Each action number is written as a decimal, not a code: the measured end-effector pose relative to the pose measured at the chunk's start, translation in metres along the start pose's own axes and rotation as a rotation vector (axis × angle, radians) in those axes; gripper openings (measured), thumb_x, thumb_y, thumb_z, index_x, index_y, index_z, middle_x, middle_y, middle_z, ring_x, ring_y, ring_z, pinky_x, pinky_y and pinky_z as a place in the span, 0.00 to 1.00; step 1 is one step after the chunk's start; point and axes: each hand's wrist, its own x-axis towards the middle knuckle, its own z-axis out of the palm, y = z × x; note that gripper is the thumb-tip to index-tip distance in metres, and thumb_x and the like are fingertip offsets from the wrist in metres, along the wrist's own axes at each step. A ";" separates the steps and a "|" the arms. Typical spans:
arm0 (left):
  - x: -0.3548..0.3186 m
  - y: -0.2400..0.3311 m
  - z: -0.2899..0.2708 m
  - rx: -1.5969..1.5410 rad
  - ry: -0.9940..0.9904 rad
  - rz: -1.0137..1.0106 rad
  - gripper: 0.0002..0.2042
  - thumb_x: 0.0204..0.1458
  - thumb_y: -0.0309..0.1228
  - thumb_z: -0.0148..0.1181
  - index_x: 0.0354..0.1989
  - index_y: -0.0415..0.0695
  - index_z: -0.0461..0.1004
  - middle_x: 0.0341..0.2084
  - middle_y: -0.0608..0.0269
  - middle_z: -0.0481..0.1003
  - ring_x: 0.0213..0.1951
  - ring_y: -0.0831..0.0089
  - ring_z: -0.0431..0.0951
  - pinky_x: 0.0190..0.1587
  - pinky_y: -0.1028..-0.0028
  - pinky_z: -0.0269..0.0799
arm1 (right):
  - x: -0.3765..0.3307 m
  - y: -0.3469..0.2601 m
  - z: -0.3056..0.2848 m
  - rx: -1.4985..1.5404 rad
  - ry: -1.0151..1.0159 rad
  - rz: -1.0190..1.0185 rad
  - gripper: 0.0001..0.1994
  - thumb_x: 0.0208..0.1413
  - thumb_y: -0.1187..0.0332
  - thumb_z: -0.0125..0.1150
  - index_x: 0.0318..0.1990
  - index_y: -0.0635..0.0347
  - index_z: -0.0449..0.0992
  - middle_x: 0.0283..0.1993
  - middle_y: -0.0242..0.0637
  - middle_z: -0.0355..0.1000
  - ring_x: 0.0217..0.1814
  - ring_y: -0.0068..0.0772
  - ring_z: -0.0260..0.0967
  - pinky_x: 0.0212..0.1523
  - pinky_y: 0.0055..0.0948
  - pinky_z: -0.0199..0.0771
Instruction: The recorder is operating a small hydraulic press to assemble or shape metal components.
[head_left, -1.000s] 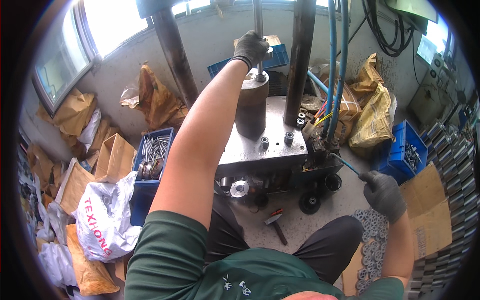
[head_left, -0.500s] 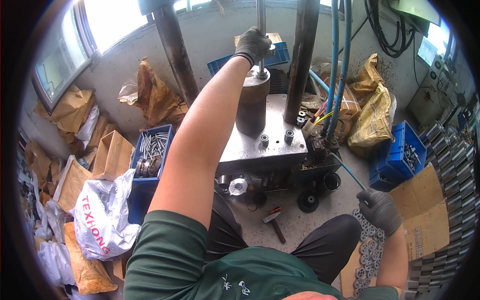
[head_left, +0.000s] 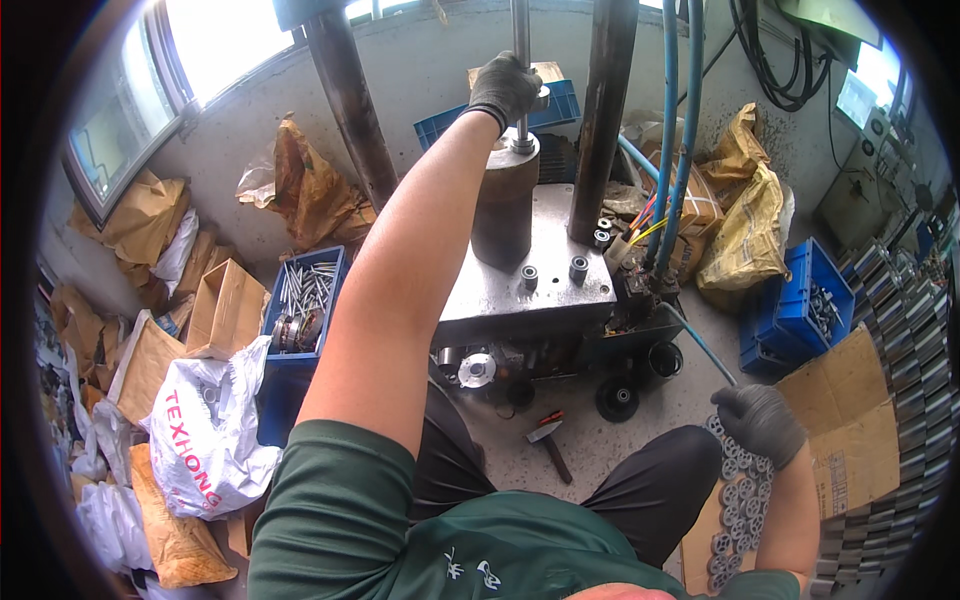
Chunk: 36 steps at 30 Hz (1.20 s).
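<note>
My left hand (head_left: 506, 88), in a dark grey glove, is closed beside the upright steel rod (head_left: 521, 35). A round-ended metal part (head_left: 542, 98) sticks out past its fingers; the rest is covered by the hand. Below, the rod meets the top of a thick metal cylinder (head_left: 503, 215), which stands on a steel press table (head_left: 470, 300). Two small ring-shaped parts, one a bearing-like ring (head_left: 529, 276), sit on the table in front of the cylinder. At the right, my gloved right hand (head_left: 762, 425) is closed round the end of a thin blue lever (head_left: 704, 346).
Dark columns (head_left: 592, 130) flank the cylinder. A hammer (head_left: 550, 446) lies on the floor between my legs. At the left stands a blue crate (head_left: 335, 275) with metal pins; another blue crate (head_left: 797, 290) is at the right. Gear-like discs (head_left: 738, 500) lie beneath my right forearm.
My right hand has shifted slightly on the lever's end, with its fingers placed a little differently. The left hand stays at the rod.
</note>
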 end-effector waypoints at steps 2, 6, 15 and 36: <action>0.001 -0.001 0.003 -0.015 -0.010 -0.030 0.20 0.50 0.39 0.73 0.47 0.41 0.79 0.36 0.52 0.84 0.41 0.60 0.86 0.52 0.64 0.81 | 0.002 0.000 -0.001 0.077 0.112 0.011 0.09 0.55 0.69 0.63 0.42 0.57 0.85 0.34 0.54 0.80 0.39 0.57 0.80 0.43 0.48 0.80; 0.000 -0.002 0.003 -0.063 0.021 -0.011 0.20 0.51 0.39 0.74 0.47 0.41 0.79 0.36 0.53 0.84 0.40 0.60 0.86 0.52 0.64 0.82 | 0.003 -0.001 0.000 0.128 0.221 0.003 0.10 0.55 0.69 0.64 0.43 0.57 0.85 0.35 0.54 0.80 0.39 0.58 0.80 0.43 0.48 0.80; -0.011 0.008 -0.008 0.151 0.010 0.147 0.18 0.54 0.37 0.70 0.48 0.40 0.80 0.36 0.51 0.85 0.40 0.59 0.87 0.52 0.63 0.82 | 0.005 0.006 -0.001 0.123 0.060 0.026 0.10 0.56 0.70 0.63 0.43 0.60 0.84 0.35 0.54 0.80 0.39 0.57 0.80 0.43 0.47 0.80; -0.015 0.004 -0.004 0.096 0.035 0.142 0.20 0.49 0.41 0.72 0.45 0.39 0.79 0.35 0.49 0.83 0.40 0.53 0.85 0.50 0.59 0.81 | 0.217 0.071 -0.107 -0.172 0.829 0.128 0.12 0.60 0.59 0.61 0.44 0.50 0.85 0.39 0.50 0.82 0.45 0.55 0.81 0.50 0.48 0.80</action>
